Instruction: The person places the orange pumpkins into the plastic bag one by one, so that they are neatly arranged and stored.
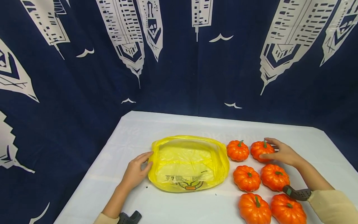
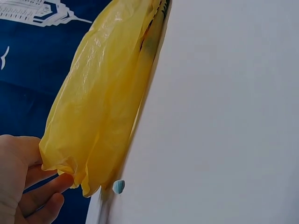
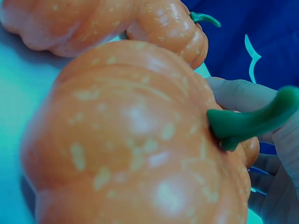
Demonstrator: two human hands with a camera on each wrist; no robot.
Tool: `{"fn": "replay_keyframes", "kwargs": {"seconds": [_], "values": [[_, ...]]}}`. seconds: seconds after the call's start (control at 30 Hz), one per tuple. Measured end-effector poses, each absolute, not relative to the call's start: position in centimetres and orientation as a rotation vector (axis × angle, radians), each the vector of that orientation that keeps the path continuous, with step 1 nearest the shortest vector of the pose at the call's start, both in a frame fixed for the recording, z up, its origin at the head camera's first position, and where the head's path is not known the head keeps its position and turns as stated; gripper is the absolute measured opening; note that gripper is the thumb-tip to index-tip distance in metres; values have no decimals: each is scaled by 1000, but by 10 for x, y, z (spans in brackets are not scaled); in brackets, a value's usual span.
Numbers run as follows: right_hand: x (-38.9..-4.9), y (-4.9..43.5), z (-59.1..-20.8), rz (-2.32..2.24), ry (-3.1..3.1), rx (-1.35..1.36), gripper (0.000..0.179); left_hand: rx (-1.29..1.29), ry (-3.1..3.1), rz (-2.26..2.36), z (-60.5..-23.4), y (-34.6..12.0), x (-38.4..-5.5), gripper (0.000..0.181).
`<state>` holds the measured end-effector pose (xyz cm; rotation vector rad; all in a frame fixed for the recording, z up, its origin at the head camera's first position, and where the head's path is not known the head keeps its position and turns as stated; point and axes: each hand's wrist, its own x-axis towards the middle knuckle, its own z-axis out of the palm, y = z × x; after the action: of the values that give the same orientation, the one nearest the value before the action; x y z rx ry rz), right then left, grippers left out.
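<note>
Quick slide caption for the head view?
Left grip touching the yellow bag, right grip around the back right pumpkin, one of six on a white table.

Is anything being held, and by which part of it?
The left hand pinches the thin yellow plastic bag by its left edge. The right hand touches the round, ribbed orange pumpkin at back right; whether it grips cannot be told.

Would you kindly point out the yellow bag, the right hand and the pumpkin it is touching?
Yellow bag [image 1: 185, 161], head view: middle of its plastic.
Right hand [image 1: 286, 154], head view: back of the hand.
Touched pumpkin [image 1: 257, 150], head view: orange body, below and left of its stem.
</note>
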<state>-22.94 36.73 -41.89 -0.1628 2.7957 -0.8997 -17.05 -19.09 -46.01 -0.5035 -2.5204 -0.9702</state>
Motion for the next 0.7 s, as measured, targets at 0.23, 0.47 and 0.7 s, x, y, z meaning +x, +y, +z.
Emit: {"fn": "replay_keyframes", "kwargs": {"seconds": [0.23, 0.47, 0.7], "values": [[-228, 367, -419, -945, 2797, -142, 85, -492, -2515, -993, -461, -189, -171, 40], [-227, 364, -411, -1027, 2800, -146, 83, -490, -2511, -1002, -462, -189, -172, 40], [-226, 350, -396, -1132, 2788, -192, 84, -497, -2500, -1002, -463, -189, -172, 40]]}}
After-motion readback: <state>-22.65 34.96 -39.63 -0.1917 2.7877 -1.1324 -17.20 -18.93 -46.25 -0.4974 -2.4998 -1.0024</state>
